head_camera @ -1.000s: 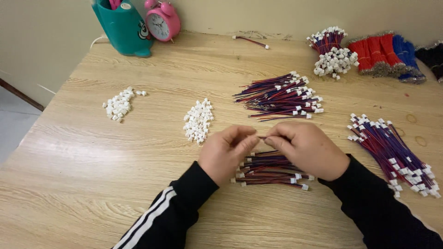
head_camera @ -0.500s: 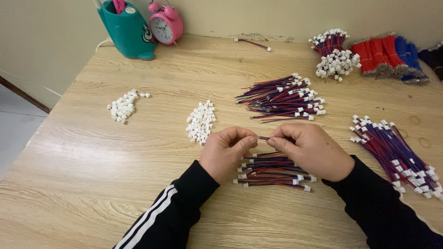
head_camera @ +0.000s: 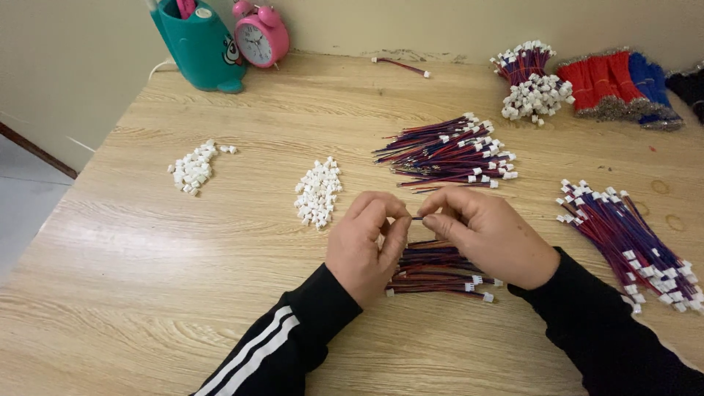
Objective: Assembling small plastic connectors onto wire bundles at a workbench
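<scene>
Thin red-blue wire point(head_camera: 416, 218) — both left hand point(head_camera: 369, 246) and right hand point(head_camera: 490, 236) pinch it, as before, above the glossy wire bundle point(head_camera: 438, 269) at centre.

Left hand point(head_camera: 364, 248) and right hand point(head_camera: 488, 235) meet fingertip to fingertip, pinching a thin wire point(head_camera: 416, 218) above a small wire bundle point(head_camera: 440, 268). White connector pile point(head_camera: 318, 192) just left; larger wire bundle point(head_camera: 451, 152) farther back on wooden table point(head_camera: 147, 293).
</scene>
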